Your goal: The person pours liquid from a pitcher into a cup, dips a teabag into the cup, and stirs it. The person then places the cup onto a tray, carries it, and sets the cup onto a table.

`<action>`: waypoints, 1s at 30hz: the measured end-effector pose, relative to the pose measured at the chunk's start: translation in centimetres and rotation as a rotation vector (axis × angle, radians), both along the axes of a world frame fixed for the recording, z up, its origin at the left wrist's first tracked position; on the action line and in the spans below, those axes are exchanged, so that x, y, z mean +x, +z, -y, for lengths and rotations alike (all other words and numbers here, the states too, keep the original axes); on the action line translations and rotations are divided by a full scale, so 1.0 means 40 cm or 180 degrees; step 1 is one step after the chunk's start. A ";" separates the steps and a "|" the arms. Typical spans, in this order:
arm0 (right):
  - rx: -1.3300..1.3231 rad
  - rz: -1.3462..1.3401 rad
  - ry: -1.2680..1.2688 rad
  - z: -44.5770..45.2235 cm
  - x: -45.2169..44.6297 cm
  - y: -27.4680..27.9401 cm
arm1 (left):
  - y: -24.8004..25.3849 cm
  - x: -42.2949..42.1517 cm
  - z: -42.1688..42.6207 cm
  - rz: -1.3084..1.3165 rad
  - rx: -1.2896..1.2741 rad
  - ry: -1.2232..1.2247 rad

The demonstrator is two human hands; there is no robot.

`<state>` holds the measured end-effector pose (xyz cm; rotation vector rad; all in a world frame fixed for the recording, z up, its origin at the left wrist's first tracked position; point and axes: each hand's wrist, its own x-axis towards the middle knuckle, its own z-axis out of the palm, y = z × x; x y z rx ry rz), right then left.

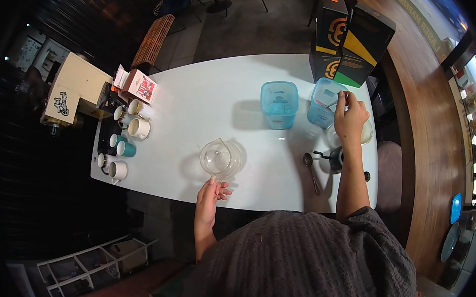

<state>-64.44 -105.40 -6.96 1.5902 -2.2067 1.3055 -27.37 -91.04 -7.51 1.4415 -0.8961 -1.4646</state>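
Glass jug [218, 157] touched with half-open left hand [209, 200]. Pinched thin utensil [331, 106] at rightmost blue container [319, 111] with right hand [351, 119].

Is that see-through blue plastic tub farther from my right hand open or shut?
Open: no lid covers the translucent blue plastic tub, and its inside shows from above.

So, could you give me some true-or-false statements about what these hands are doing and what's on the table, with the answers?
1. The left hand is at the glass jug. True.
2. The right hand is among the cups. False: the right hand is at a blue container, across the table from the cups.
3. A dark spoon lies on the white table. True.
4. Every cup is turquoise. False: several are white or cream.
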 end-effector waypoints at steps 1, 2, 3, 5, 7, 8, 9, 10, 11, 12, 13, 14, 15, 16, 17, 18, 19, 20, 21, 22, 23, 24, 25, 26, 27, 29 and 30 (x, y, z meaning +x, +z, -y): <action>-0.0012 0.0049 -0.0001 -0.001 -0.002 -0.001 | -0.002 0.002 -0.001 -0.0016 -0.0001 -0.0009; -0.0006 0.0043 -0.0005 -0.003 -0.003 -0.003 | -0.003 0.004 -0.001 -0.0030 -0.0003 -0.0019; -0.0017 0.0064 -0.0007 -0.004 -0.004 -0.005 | -0.004 0.005 -0.001 -0.0034 0.0000 -0.0023; -0.0025 0.0088 -0.0020 -0.006 -0.008 -0.010 | -0.003 0.009 0.001 -0.0025 0.0010 -0.0041; -0.0236 0.0197 -0.0097 -0.008 -0.014 -0.017 | -0.014 0.022 0.003 -0.0028 -0.0014 -0.0116; -0.0223 0.0199 -0.0113 -0.011 -0.015 -0.017 | -0.016 0.028 0.003 -0.0034 -0.0032 -0.0179; -0.0380 0.0299 -0.0172 -0.016 -0.016 -0.011 | -0.014 0.033 0.003 -0.0033 -0.0012 -0.0196; -0.0539 0.0397 -0.0231 -0.022 -0.016 -0.007 | -0.010 0.036 0.004 -0.0003 0.0024 -0.0200; -0.0610 0.0463 -0.0292 -0.027 -0.016 -0.005 | -0.005 0.038 0.007 0.0024 0.0057 -0.0204; -0.0600 0.0458 -0.0312 -0.034 -0.013 0.002 | 0.000 0.042 0.010 0.0022 0.0068 -0.0224; -0.0616 0.0649 -0.0404 -0.042 -0.010 0.010 | 0.001 0.048 0.014 0.0072 0.0100 -0.0258; -0.0632 0.0837 -0.0501 -0.050 -0.007 0.022 | 0.004 0.054 0.019 0.0121 0.0133 -0.0298; -0.0635 0.0690 -0.0501 -0.062 -0.006 0.034 | 0.003 0.063 0.025 0.0119 0.0137 -0.0327; -0.0633 0.0686 -0.0533 -0.069 -0.003 0.043 | 0.000 0.074 0.032 0.0121 0.0124 -0.0380; -0.0720 0.0811 -0.0556 -0.077 0.001 0.049 | 0.001 0.083 0.038 0.0125 0.0108 -0.0433; -0.0809 0.0937 -0.0580 -0.083 0.006 0.052 | 0.004 0.090 0.044 0.0126 0.0110 -0.0466; -0.0854 0.1009 -0.0572 -0.089 0.006 0.050 | 0.012 0.096 0.051 0.0120 0.0119 -0.0483; -0.0865 0.1008 -0.0604 -0.097 0.011 0.051 | 0.015 0.102 0.058 0.0117 0.0122 -0.0501; -0.0944 0.1021 -0.0631 -0.103 0.017 0.056 | 0.017 0.110 0.065 0.0121 0.0117 -0.0534; -0.1022 0.1030 -0.0656 -0.109 0.023 0.061 | 0.019 0.120 0.071 0.0153 0.0091 -0.0607; -0.1033 0.1024 -0.0683 -0.114 0.027 0.061 | 0.022 0.129 0.078 0.0182 0.0065 -0.0677; -0.1092 0.1022 -0.0711 -0.119 0.030 0.060 | 0.022 0.139 0.085 0.0177 0.0057 -0.0701; -0.1147 0.1018 -0.0735 -0.124 0.034 0.060 | 0.021 0.149 0.090 0.0195 0.0041 -0.0765; -0.1151 0.1007 -0.0746 -0.130 0.039 0.062 | 0.021 0.158 0.093 0.0211 0.0028 -0.0825; -0.1143 0.1008 -0.0780 -0.136 0.045 0.064 | 0.022 0.165 0.096 0.0202 0.0025 -0.0835; -0.1130 0.0998 -0.0816 -0.141 0.059 0.070 | 0.028 0.176 0.100 0.0244 0.0071 -0.0916; -0.1154 0.0998 -0.0811 -0.139 0.065 0.075 | 0.029 0.181 0.103 0.0235 0.0074 -0.0923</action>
